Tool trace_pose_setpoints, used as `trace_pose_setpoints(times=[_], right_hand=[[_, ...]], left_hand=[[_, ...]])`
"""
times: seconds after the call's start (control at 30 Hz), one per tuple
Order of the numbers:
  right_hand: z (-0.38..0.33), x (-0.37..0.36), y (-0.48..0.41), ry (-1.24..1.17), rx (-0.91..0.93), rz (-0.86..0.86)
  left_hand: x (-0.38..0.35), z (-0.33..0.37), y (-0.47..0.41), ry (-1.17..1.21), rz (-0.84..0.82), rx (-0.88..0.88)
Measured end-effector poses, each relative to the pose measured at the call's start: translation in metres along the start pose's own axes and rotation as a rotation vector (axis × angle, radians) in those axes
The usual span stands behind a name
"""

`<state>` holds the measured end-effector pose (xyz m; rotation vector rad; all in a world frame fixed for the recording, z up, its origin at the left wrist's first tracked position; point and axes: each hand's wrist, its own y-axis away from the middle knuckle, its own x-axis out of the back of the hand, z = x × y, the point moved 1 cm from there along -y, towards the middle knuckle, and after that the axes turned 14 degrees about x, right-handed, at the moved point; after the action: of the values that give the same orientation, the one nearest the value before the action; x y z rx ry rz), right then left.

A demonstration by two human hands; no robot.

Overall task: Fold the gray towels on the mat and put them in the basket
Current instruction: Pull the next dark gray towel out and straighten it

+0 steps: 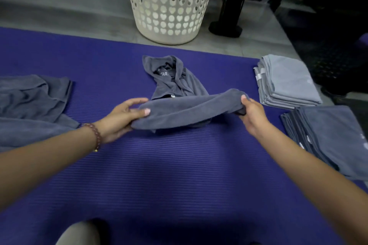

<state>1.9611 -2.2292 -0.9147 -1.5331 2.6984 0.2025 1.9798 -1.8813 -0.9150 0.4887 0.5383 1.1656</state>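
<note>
1. Head view: a dark gray towel (189,109), folded into a long band, stretches between both hands near the middle of the purple mat (179,165). Whether it sags onto the mat is hard to tell.
2. The left hand (121,117) has its grip clasped round the band's left end, with the thumb on top. The cloth partly hides the other fingers.
3. The right hand (252,114) has its grip pinching the right end. Only the thumb shows, and the fingertips are buried in the fold.
4. Behind the band lies a crumpled towel (171,79). Its near edge is hidden and its label is too blurred to read.
5. At the left, a heap of unfolded towels (33,101) is cut off by the frame edge.
6. At the right sit a light gray folded stack (286,81) and, nearer, a dark folded stack (330,135) that is cropped at the edge.
7. The white basket (169,6) stands on the floor beyond the mat. Its rim is out of frame, so its contents cannot be seen.
</note>
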Motion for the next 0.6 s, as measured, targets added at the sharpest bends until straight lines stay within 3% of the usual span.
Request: trace_pose_setpoints(times=[0.2, 0.3, 0.37, 0.47, 0.6], right_hand=[[-0.074, 0.013, 0.004, -0.225, 0.182, 0.302], [-0.089, 0.03, 0.014, -0.123, 0.309, 0.471], [-0.074, 0.043, 0.022, 0.063, 0.338, 0.532], [-0.021, 0.065, 0.041, 0.302, 0.265, 0.452], [0.032, 0.091, 0.066, 0.382, 0.09, 0.472]], left_hand=[[-0.036, 0.089, 0.001, 0.294, -0.046, -0.224], [-0.032, 0.101, -0.001, 0.317, 0.058, -0.285], [-0.026, 0.087, -0.006, 0.133, 0.146, -0.294], [-0.021, 0.036, -0.01, -0.139, 0.293, -0.203], [-0.019, -0.02, 0.0, -0.026, 0.265, -0.031]])
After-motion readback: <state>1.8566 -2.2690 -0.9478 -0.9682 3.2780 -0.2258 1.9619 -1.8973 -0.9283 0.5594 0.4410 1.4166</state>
